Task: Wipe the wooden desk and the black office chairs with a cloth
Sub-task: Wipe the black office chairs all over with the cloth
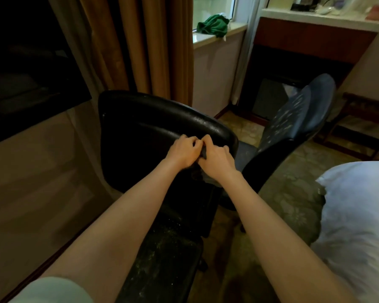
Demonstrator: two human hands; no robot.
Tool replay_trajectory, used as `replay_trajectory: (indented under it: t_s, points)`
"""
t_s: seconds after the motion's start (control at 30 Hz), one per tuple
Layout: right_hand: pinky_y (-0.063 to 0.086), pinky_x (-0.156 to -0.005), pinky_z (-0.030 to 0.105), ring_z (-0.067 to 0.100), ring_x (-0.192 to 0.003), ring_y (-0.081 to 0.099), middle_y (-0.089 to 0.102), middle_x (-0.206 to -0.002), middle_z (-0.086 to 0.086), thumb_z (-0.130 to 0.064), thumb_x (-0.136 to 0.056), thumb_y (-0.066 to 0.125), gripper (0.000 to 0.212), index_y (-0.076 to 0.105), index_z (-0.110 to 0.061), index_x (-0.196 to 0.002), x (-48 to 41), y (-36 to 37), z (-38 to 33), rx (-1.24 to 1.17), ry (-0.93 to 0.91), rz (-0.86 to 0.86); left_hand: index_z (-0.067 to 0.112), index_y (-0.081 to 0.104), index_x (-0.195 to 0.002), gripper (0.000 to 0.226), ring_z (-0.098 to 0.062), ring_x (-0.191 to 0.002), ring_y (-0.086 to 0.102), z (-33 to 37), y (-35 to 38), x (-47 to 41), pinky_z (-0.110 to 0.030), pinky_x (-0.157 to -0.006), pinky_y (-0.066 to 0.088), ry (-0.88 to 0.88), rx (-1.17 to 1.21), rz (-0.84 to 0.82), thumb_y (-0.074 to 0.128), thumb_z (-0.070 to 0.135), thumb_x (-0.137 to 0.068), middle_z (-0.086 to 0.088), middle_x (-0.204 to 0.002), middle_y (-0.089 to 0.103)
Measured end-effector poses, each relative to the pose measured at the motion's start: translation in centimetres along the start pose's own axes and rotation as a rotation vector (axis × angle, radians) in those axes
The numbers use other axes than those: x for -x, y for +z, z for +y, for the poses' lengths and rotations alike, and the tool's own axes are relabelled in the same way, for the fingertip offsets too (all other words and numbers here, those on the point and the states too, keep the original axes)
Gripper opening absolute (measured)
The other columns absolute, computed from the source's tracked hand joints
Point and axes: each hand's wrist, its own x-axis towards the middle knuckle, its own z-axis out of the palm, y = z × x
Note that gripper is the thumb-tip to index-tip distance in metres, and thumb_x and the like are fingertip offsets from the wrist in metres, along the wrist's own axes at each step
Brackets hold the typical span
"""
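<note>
A black office chair [153, 119] stands in front of me, its worn backrest facing me and its flaking seat [162, 254] below. My left hand [183, 153] and my right hand [217, 160] meet over the backrest, fingers curled around a small dark cloth [202, 153] bunched between them; most of the cloth is hidden. A second black chair [293, 127] with a speckled back stands to the right. The wooden desk [31, 182] runs along the left side.
A dark screen [31, 62] sits on the desk at upper left. Brown curtains [140, 44] hang behind the chair. A green cloth [213, 26] lies on the windowsill. A white pillow [359, 215] lies at right, with a wooden rack [363, 123] beyond.
</note>
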Motion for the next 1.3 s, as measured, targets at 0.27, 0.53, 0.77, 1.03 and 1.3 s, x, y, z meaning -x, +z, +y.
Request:
replay_trajectory:
  t_s: [0.27, 0.53, 0.77, 1.03, 1.3]
  points:
    - [0.040, -0.088, 0.040, 0.033, -0.101, 0.052, 0.059, -0.117, 0.008, -0.032, -0.087, 0.053, 0.050, 0.030, -0.023, -0.131, 4.4, 2.4, 3.7, 0.176, -0.008, 0.099, 0.019, 0.062, -0.105, 0.033, -0.019, -0.096, 0.055, 0.3, 3.9, 2.8, -0.040, -0.087, 0.048, 0.115, -0.029, -0.062, 0.034, 0.035, -0.098, -0.007, -0.120, 0.049]
    - [0.040, -0.085, 0.036, 0.029, -0.104, 0.047, 0.061, -0.115, 0.010, -0.025, -0.086, 0.060, 0.048, 0.045, -0.017, -0.130, 7.7, 3.4, 3.5, 0.184, -0.152, 0.185, 0.021, 0.052, -0.131, 0.036, -0.020, -0.118, 0.047, -1.8, 3.8, 5.6, -0.035, -0.101, 0.040, 0.193, -0.089, -0.165, 0.038, 0.026, -0.098, -0.006, -0.133, 0.043]
    - [0.051, -0.073, 0.044, 0.040, -0.091, 0.059, 0.061, -0.112, 0.020, -0.012, -0.063, 0.078, 0.056, 0.061, -0.009, -0.117, 2.7, 1.4, 0.4, 0.222, -0.350, 0.446, 0.011, 0.049, -0.132, 0.048, -0.021, -0.122, 0.044, -2.3, -0.4, 4.8, -0.024, -0.102, 0.032, 0.304, 0.048, 0.353, 0.051, 0.005, -0.085, -0.009, -0.132, 0.046]
    - [0.055, -0.068, 0.045, 0.039, -0.095, 0.056, 0.055, -0.114, 0.020, -0.012, -0.065, 0.080, 0.059, 0.059, -0.012, -0.121, 4.5, 8.3, 4.8, 0.050, -0.326, 0.190, 0.013, 0.039, -0.134, 0.070, -0.024, -0.115, 0.044, -5.8, 4.8, 5.0, -0.038, -0.093, 0.047, 0.204, -0.256, -0.054, 0.073, 0.028, -0.074, -0.008, -0.127, 0.042]
    - [0.051, -0.079, 0.044, 0.032, -0.103, 0.054, 0.052, -0.116, 0.015, -0.024, -0.084, 0.060, 0.045, 0.055, -0.011, -0.126, 5.2, 7.6, 5.2, -0.215, -0.444, -0.007, 0.013, 0.054, -0.109, 0.038, -0.020, -0.097, 0.053, -5.7, 4.4, 7.8, -0.027, -0.076, 0.044, 0.227, -0.269, -0.017, 0.067, 0.027, -0.076, -0.001, -0.102, 0.051]
